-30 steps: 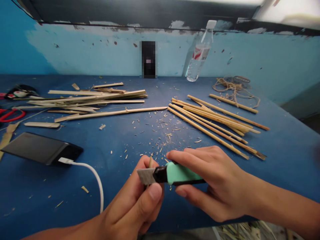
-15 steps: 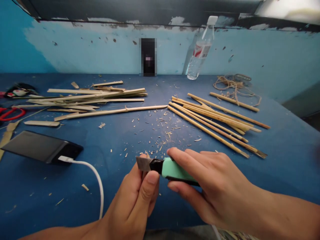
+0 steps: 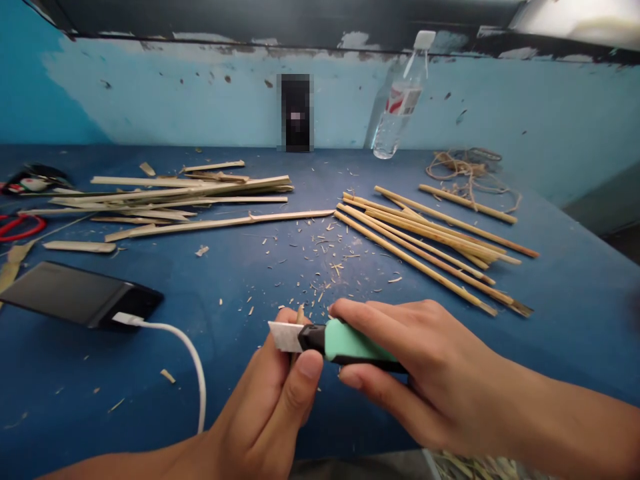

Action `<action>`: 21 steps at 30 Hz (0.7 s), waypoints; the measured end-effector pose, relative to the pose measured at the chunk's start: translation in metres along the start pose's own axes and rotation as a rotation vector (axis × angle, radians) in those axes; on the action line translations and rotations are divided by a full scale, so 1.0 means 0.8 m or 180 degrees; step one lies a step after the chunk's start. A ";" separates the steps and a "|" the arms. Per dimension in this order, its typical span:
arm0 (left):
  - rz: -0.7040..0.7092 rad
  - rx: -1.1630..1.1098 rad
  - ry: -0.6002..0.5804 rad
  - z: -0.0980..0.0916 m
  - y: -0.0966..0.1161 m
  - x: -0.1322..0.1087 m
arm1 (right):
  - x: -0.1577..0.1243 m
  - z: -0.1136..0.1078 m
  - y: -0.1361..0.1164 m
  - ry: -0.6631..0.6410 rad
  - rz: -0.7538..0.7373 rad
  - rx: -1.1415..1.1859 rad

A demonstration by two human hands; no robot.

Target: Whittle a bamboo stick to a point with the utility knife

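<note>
- In the head view, my left hand (image 3: 273,403) pinches a thin strip (image 3: 300,313) between thumb and forefinger, over the middle of the worktop's (image 3: 570,293) near edge.
- My right fingers are wrapped around the green knife (image 3: 357,341), thumb underneath; its blade (image 3: 286,337) lies across the strip.
- Compared with half a second ago, the blade looks paler and more strip tip shows beyond it; I judge my shaving stroke has come toward me.
- Shavings (image 3: 337,268) lie beyond my hands, toward the worktop's middle.

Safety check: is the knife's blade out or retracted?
Out: the metal blade sticks out past the black front of the green knife held in the right hand.
</note>
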State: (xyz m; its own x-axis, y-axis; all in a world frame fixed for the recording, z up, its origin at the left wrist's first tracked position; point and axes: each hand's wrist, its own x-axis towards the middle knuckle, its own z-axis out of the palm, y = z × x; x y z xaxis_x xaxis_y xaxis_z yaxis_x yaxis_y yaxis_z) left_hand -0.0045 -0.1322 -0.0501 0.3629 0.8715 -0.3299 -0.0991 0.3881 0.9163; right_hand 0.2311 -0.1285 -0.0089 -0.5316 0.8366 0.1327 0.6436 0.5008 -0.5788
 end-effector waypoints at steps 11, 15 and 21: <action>0.0173 0.0446 0.0359 0.028 0.013 0.011 | -0.007 0.016 -0.009 0.0207 0.0170 -0.0586; -0.0300 0.0188 -0.0166 0.028 0.022 0.018 | -0.003 0.017 -0.008 0.0331 0.0359 -0.0660; -0.0514 -0.0081 -0.0616 0.015 0.016 0.020 | 0.002 0.007 0.001 0.0485 0.0372 -0.0406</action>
State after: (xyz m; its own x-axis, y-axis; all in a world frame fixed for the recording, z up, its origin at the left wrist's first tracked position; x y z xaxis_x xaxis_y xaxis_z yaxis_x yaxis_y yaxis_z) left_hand 0.0115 -0.1167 -0.0407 0.5463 0.7248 -0.4197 -0.0478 0.5272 0.8484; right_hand 0.2280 -0.1280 -0.0135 -0.3662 0.9096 0.1962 0.7654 0.4144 -0.4924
